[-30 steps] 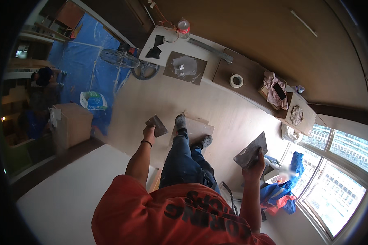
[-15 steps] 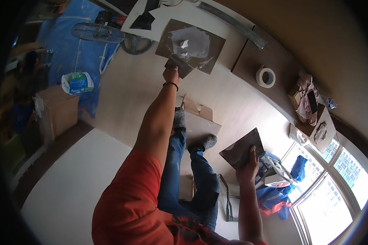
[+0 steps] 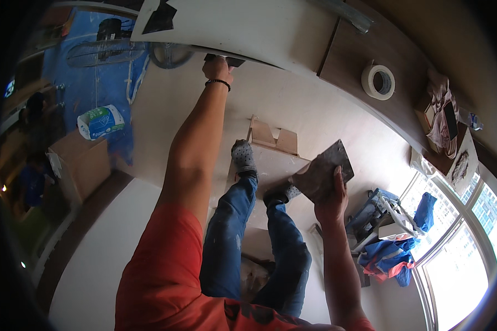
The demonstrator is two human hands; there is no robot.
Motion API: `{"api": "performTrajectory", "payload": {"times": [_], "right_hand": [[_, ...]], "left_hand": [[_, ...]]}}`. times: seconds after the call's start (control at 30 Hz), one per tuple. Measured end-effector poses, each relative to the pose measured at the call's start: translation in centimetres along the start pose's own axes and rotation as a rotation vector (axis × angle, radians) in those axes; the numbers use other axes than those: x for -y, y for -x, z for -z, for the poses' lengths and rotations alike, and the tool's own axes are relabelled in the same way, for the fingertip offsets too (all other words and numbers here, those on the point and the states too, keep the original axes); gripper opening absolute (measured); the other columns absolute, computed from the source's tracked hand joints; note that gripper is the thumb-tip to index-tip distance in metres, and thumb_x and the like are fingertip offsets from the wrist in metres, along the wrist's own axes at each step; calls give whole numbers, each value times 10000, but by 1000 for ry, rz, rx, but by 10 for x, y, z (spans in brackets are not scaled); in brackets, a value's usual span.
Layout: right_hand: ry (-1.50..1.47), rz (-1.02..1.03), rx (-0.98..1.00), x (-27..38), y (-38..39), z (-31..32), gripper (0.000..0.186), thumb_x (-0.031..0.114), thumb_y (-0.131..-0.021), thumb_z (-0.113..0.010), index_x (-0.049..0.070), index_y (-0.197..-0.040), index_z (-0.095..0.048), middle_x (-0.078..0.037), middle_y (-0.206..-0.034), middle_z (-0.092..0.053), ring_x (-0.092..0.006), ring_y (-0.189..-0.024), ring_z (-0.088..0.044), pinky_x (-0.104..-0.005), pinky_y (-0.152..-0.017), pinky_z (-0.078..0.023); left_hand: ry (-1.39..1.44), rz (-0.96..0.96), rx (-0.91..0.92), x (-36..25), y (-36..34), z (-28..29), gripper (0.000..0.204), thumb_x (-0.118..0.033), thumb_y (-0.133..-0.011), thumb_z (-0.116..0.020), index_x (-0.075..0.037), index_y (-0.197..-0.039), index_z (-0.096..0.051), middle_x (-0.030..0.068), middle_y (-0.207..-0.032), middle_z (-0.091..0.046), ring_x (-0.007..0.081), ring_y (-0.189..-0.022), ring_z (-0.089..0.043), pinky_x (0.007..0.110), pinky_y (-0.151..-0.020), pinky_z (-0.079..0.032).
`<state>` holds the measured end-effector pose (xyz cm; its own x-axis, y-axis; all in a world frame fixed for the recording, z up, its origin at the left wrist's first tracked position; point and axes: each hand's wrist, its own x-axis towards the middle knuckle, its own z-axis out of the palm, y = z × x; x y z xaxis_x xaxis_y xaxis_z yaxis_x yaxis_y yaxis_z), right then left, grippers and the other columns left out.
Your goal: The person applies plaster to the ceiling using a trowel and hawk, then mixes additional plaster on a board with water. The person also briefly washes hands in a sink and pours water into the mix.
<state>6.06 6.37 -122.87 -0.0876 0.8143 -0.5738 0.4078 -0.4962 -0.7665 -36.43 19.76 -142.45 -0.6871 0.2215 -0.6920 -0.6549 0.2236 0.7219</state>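
Observation:
At the far end of my stretched-out arm, my left hand [image 3: 217, 70] is closed on a dark flat scraper [image 3: 235, 62], close to the edge of a pale panel [image 3: 232, 30]. Only part of that scraper shows past the fingers. My right hand [image 3: 332, 201] grips a dark, roughly square plate [image 3: 319, 172], tilted, with the thumb lying on its face. It hangs in front of my right foot, apart from the left hand's scraper.
A roll of masking tape [image 3: 378, 80] sits on a brown board [image 3: 342, 60] at the right. A cloth [image 3: 440, 110] lies farther right. At the left are a white-green-blue bag [image 3: 100, 121] and a cardboard box [image 3: 82, 165]. Windows [image 3: 458, 248] stand at lower right.
My left hand has moved up and slightly left. The dark board with grey paste no longer shows, and the pale panel fills more of the top. My right hand and its plate have risen slightly.

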Motion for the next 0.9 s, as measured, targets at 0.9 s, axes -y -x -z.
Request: {"api": "performTrajectory", "payload": {"times": [0.9], "right_hand": [[-223,130,231,203,-345,-116,486,351,-954,-712,1,-1281,-627,-84,-1156,-711,-197,-976,-694,-348,-878,-546]], "left_hand": [[46,-332,117,-27,46,23,348,84,-889,-598,-5,-1223,-640,52,-1184,-679,178,-1064,-630,323,-869,-511]]}}
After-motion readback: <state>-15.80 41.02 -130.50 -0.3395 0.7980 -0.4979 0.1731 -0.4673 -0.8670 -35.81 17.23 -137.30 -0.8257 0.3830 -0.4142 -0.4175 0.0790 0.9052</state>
